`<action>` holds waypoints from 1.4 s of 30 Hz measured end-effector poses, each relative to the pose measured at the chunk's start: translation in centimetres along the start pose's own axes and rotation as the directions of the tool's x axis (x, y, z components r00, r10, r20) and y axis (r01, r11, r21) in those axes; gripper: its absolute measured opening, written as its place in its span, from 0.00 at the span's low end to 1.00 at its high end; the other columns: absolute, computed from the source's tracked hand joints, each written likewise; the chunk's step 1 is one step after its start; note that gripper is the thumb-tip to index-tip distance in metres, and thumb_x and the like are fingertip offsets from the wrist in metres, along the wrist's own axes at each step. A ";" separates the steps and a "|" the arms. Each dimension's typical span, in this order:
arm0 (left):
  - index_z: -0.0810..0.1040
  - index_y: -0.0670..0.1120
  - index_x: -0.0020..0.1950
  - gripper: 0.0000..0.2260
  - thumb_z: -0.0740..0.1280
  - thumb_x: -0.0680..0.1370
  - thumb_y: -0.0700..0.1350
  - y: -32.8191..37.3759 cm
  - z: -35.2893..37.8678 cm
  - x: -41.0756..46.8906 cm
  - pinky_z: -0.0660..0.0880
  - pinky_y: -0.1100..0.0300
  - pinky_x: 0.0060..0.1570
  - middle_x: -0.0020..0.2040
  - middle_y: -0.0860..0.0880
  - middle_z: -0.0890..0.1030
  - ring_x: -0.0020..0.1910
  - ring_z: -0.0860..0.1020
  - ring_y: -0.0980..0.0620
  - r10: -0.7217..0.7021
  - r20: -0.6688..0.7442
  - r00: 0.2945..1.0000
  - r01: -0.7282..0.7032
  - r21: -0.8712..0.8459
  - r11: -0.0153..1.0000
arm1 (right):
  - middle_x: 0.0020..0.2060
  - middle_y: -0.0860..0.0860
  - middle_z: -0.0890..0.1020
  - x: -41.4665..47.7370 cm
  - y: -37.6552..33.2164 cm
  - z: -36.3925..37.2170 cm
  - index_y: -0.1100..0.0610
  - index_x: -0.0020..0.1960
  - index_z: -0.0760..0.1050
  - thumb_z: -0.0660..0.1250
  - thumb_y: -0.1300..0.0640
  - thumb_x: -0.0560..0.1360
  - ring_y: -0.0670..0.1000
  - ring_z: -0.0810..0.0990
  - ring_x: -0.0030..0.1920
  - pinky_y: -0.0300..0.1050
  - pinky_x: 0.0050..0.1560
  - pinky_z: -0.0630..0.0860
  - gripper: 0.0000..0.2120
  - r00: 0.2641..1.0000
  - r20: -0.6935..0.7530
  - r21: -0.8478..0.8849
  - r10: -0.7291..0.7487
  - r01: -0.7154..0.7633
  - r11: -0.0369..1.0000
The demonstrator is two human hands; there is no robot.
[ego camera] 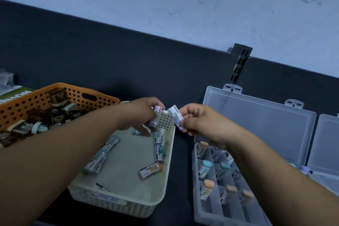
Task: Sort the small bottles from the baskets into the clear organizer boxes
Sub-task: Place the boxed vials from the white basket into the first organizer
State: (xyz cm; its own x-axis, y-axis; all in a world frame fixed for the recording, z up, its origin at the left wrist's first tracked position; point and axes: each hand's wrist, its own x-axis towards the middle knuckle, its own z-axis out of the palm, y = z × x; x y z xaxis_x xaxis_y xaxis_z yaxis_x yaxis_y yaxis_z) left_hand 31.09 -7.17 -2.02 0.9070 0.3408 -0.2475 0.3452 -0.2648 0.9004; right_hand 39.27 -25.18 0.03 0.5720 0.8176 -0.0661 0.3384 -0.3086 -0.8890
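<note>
The small bottles look light and stiff, most likely smooth plastic with a glossy paper label, so I judge that they can slip a little but will not break easily. The best place to take one is across the labelled body, near the cap, between thumb and fingertip, so that the bottom end is free to go down into a compartment. Each is a short tube with a white printed label and a coloured cap: lilac, teal or peach. Above the far right corner of the cream basket (119, 205), the left hand (145, 113) has its fingers curled round a lilac bottle (156, 115). The right hand (198, 121) pinches a second lilac bottle (175, 115) with narrow fingers, and the two bottles are close together but apart. More bottles lie loose on the floor of this basket, among them a peach-capped bottle (150, 169) near its right wall. To the right of the basket, on the dark bench (183, 152), the clear organizer box (207, 198) has its lid (256, 124) open, and bottles stand cap up in several compartments. To the left of the basket is an orange basket (73, 93) with darker items that I cannot identify.
</note>
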 end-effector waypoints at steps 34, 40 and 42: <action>0.82 0.50 0.49 0.05 0.70 0.74 0.43 4.1 12.7 0.2 0.73 0.63 0.45 0.46 0.54 0.81 0.45 0.78 0.55 0.406 0.050 0.912 -0.314 0.722 0.616 | 0.39 0.50 0.84 -5.4 7.1 -8.1 0.51 0.39 0.80 0.70 0.64 0.71 0.51 0.83 0.42 0.48 0.47 0.81 0.09 0.994 -0.111 -0.617 -0.005 -0.065 0.785; 0.82 0.50 0.47 0.04 0.71 0.73 0.42 3.2 13.4 0.9 0.74 0.63 0.44 0.43 0.55 0.80 0.44 0.78 0.56 0.384 0.085 0.919 -0.325 0.714 0.620 | 0.41 0.52 0.85 -4.9 7.7 -7.6 0.51 0.43 0.81 0.70 0.65 0.71 0.50 0.83 0.43 0.47 0.47 0.81 0.09 0.997 -0.051 -0.640 0.053 -0.073 0.765; 0.82 0.50 0.47 0.05 0.71 0.74 0.42 3.1 13.6 1.0 0.73 0.64 0.42 0.44 0.54 0.81 0.43 0.78 0.56 0.372 0.107 0.922 -0.330 0.719 0.612 | 0.42 0.52 0.85 -4.8 7.7 -7.5 0.51 0.43 0.81 0.71 0.64 0.71 0.51 0.83 0.44 0.47 0.48 0.81 0.08 0.997 -0.030 -0.645 0.074 -0.076 0.761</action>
State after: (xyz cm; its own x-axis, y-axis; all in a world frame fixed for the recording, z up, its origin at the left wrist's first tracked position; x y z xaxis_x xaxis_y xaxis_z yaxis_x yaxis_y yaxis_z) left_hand 36.32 -19.87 -4.34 0.9905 0.1198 0.0682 0.0858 -0.9230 0.3751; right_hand 44.75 -35.16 -3.08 0.6175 0.7776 -0.1183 0.6958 -0.6101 -0.3790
